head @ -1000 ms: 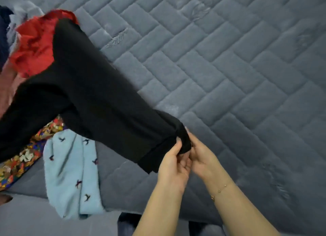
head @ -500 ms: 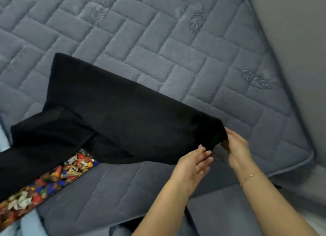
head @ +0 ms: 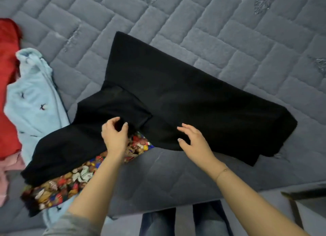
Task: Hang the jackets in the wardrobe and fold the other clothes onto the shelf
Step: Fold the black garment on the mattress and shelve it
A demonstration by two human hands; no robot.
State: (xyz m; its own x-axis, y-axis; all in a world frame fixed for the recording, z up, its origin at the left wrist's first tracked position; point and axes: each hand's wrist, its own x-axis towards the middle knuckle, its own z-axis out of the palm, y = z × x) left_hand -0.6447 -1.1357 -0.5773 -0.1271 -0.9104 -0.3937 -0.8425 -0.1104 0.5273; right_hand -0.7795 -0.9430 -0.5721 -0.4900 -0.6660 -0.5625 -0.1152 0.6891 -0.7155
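Legs: the person's jeans (head: 183, 220) show at the bottom edge, nearer than the black garment and just below the mattress edge.
Grey sleeve (head: 70, 225): covers the left upper arm, at the bottom left, nearer than the black garment.
Bracelet (head: 222, 172): a thin chain on the right wrist, just short of the black garment's near hem.
Left hand (head: 115, 138): at the near edge of the black garment's left part, thumb and forefinger curled round a fold of the black cloth, pinching it.
Right hand (head: 194, 140): over the near edge of the black garment's middle, fingers spread and loosely bent, wide apart, holding nothing; whether the fingertips touch the cloth cannot be told.
Black garment (head: 185, 103): lies spread flat on the mattress, its wide part running to the right and far side, a narrower part trailing toward the near left.
Patterned cloth (head: 74, 179): many-coloured, lies under the black garment's near-left part and pokes out along its near edge, under the left wrist.
Light blue garment (head: 33, 98): with small dark marks, just left of the black garment, its near end tucked under it.
Red garment (head: 8, 87): left of the light blue one, well apart from the black garment.
Pink cloth (head: 7, 170): at the left edge, nearer than the red garment.
Mattress (head: 211, 32): grey, quilted in a brick pattern, bears all the clothes and stretches beyond the black garment to the far side.
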